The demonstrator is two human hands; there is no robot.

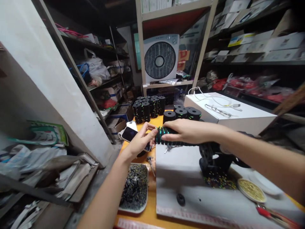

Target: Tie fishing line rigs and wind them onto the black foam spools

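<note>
My right hand [183, 130] is wrapped from above around a sideways roll of black ringed discs [159, 136] with small green bits between them. At the roll's left end, my left hand [145, 138] is closed, its thumb and fingers pinching the edge. The right part of the roll runs under my right hand and is partly hidden. Behind it stand more black disc stacks [169, 115], and further back is another group of upright stacks [145, 109] with green and yellow bits. A single black ring [180, 199] lies on the grey board [173, 178].
A white tray [146, 203] of small dark parts sits below my left arm. A black device [211, 159], a dish of yellowish bits [252, 190] and red-handled pliers [264, 212] are at right. A phone [129, 134], white box [238, 114] and box fan [160, 58] stand beyond.
</note>
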